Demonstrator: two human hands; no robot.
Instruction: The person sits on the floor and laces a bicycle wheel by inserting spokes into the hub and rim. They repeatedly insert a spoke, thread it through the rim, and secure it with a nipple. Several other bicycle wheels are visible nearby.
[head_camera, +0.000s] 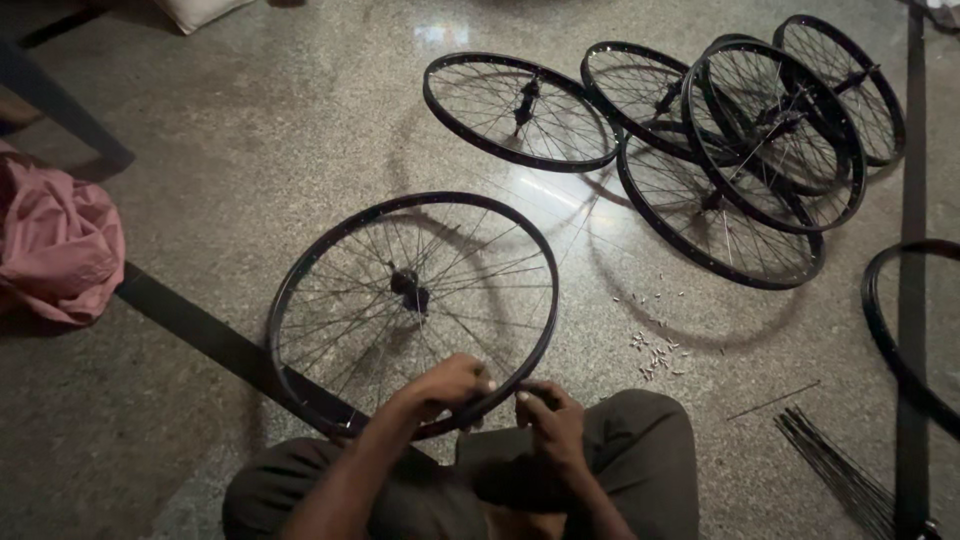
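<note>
Fingers: left hand (452, 385) and right hand (548, 420) both curl tight on the near rim of the black wheel (412, 310).
Wheel: leans up from the floor (250, 140), just past the knees.
Beside: small loose bits (655, 352), thin spokes (835, 470).
Far: more wheels (720, 140) piled.

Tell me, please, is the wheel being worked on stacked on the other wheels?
No, the wheel in both hands lies apart from the pile of wheels farther back on the floor.

head view; looks steeply down; close
</note>
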